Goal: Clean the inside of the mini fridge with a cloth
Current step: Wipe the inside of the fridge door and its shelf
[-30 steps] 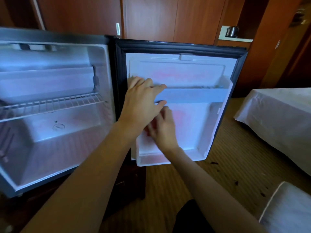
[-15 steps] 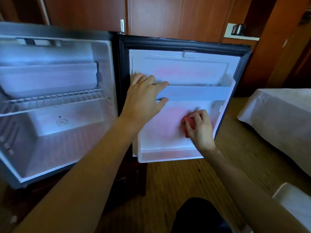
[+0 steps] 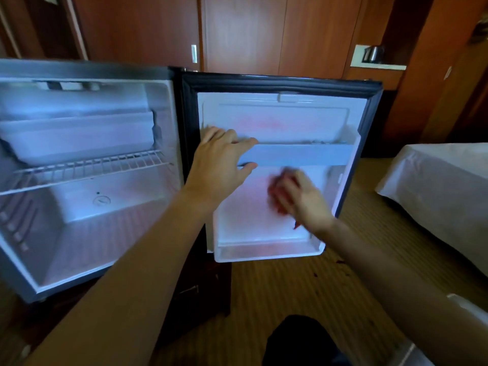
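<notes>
Two wood-panelled cupboard doors [image 3: 237,33] back the mini fridge [image 3: 87,180], which stands open on striped carpet [image 3: 290,291] beside a white-draped bed [image 3: 443,191]. Its wire shelf [image 3: 87,167] looks bare. The left hand [image 3: 221,165] grips the door rail [image 3: 301,154]; the blurred right hand [image 3: 303,199] holds a red cloth [image 3: 274,194] against the inner door panel [image 3: 245,215].

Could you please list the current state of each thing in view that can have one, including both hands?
Fridge door: swung fully open.
Door rail: in place, held at its left end.
Left hand: grips the door rail.
Right hand: presses the cloth on the door's lower panel, blurred.
Cloth: red, bunched under the right hand.
Wire shelf: in place, bare.
</notes>
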